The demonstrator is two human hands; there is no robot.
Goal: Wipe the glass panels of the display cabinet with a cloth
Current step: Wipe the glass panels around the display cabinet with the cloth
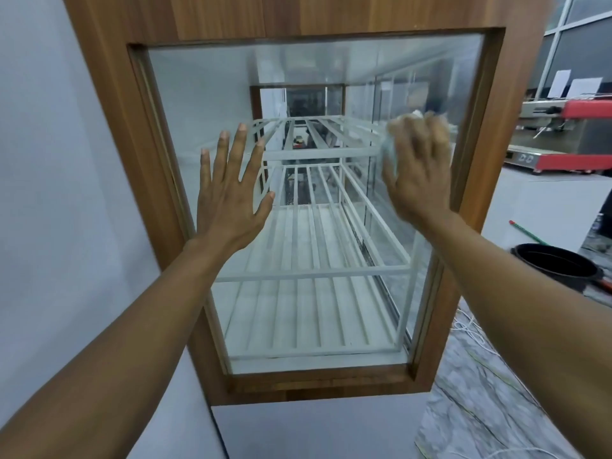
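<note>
The display cabinet has a wooden frame [159, 200] around a glass end panel [205, 94]. White slatted shelves [311, 270] show through the glass. My left hand [231, 197] lies flat on the left half of the panel, fingers spread and straight. My right hand [420, 167] is blurred and presses a pale crumpled cloth [390, 150] against the right side of the panel. Only the cloth's left edge and top stick out from under the hand.
A plain grey wall [59, 193] runs along the left. To the right stand a red and silver machine [563, 140] on a counter and a black bucket [556, 266] on the marble floor. White cords [473, 329] trail on the floor near the cabinet's lower right corner.
</note>
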